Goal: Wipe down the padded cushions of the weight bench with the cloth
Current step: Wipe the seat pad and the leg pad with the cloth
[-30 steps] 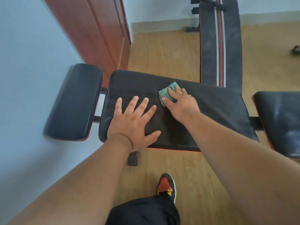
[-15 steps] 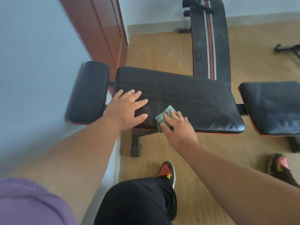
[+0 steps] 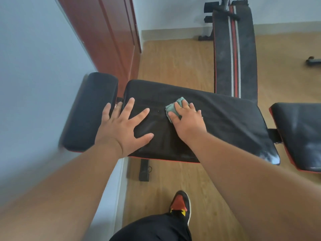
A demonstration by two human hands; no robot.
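Head view, looking down over both forearms. The weight bench's long black middle cushion (image 3: 225,122) runs left to right across the frame, red piping along its near edge. Left hand (image 3: 124,125) lies flat on the left end of this cushion, palm down, fingers straight and spread wide, thumb out to the right; the outer fingers reach over the gap toward the small end cushion (image 3: 90,112), which sits just left of the middle cushion and close to the pale wall (image 3: 34,75). Right hand (image 3: 188,119) is on the middle cushion, right of the left hand and apart from it, pressing a folded green cloth (image 3: 173,108) down onto the padding. Fingers lie fairly straight on top of the cloth, thumb alongside its near-left edge; cloth pokes out beyond the fingertips on the far-left side. Whether any finger curls under the cloth cannot be told. A third black cushion (image 3: 300,136) sits at the right edge, joined by a short bracket, glossy patches on its surface. Beyond the bench, a second black padded board (image 3: 224,54) with red and white stripes runs away toward the far wall. Red-brown door (image 3: 107,40) at far left. Wooden floor (image 3: 173,63). Near bottom: a black trouser leg and a black, red and yellow shoe (image 3: 181,204) on the floor.
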